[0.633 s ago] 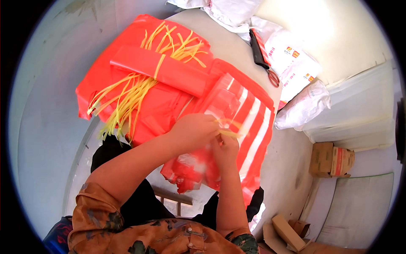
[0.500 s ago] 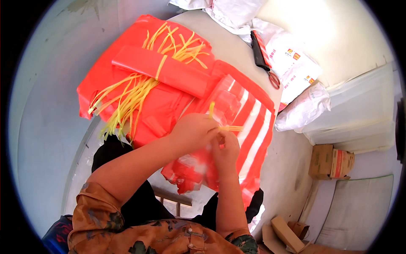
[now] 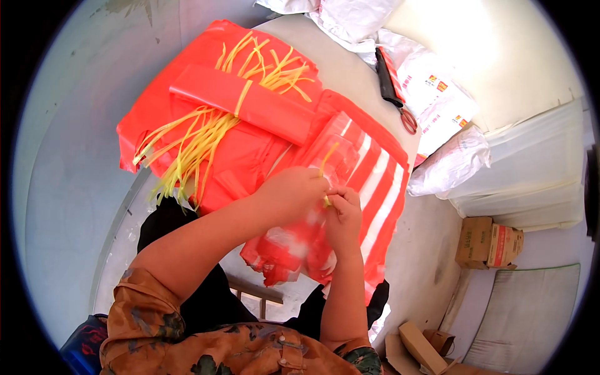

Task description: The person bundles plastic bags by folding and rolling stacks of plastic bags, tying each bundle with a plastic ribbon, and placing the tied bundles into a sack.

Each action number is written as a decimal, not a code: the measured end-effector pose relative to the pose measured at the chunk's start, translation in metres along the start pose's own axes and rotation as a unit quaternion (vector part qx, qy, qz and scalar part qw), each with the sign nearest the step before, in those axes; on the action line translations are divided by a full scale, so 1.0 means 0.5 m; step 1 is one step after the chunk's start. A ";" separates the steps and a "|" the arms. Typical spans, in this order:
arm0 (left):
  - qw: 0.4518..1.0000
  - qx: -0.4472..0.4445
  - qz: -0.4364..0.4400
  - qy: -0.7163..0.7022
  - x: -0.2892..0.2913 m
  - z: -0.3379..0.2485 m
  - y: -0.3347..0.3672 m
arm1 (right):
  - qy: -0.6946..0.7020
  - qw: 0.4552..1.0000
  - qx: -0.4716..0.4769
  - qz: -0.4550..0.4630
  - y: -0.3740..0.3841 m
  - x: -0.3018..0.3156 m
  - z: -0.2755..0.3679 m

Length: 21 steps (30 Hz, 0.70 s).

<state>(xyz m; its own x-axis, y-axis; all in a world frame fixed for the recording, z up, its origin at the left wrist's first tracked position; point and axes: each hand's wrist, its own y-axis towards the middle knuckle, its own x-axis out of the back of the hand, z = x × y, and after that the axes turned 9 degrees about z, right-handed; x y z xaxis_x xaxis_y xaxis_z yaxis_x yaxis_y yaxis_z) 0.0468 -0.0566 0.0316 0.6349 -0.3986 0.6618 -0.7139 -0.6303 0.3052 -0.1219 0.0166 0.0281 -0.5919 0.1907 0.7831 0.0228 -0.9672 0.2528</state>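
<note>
My left hand [image 3: 297, 195] and my right hand [image 3: 344, 220] meet close together over a crumpled bundle of clear, red and white plastic [image 3: 287, 240]. Both are closed in pinches on a thin yellow strip [image 3: 328, 157], one end of which sticks up above my left fingers. A short bit of it shows between the fingertips. Whether it is knotted is hidden by the fingers. Beneath and to the right spread red-and-white striped plastic sheets [image 3: 382, 194].
Farther left, a folded red plastic roll [image 3: 206, 90] with a yellow band lies across loose yellow strips [image 3: 194, 147] on red sheeting [image 3: 150, 122]. Scissors [image 3: 408, 120], a black-and-red roll [image 3: 389, 78] and white sacks [image 3: 459, 156] are at the far right. Cardboard boxes [image 3: 478, 240] stand beyond.
My right hand has shifted slightly right and down. The strip end that pointed right no longer shows, and the upper end now leans farther right.
</note>
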 end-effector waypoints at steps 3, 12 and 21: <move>0.999 0.005 -0.011 -0.049 -0.002 0.007 0.003 | 0.056 0.998 0.007 0.033 0.004 0.006 0.008; 0.994 0.068 0.014 0.082 0.020 0.021 -0.002 | -0.005 0.999 -0.010 -0.053 -0.001 -0.008 0.005; 0.964 0.177 0.093 0.176 0.033 0.023 -0.007 | 0.063 0.986 -0.140 -0.064 -0.035 -0.008 -0.015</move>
<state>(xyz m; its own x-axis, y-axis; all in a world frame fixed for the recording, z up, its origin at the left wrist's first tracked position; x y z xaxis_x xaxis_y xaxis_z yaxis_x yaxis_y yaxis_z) 0.0632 -0.0684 0.0335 0.3211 -0.3152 0.8931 -0.6214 -0.7818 -0.0525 -0.1259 0.0313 0.0165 -0.6715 0.3081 0.6739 -0.2713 -0.9485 0.1634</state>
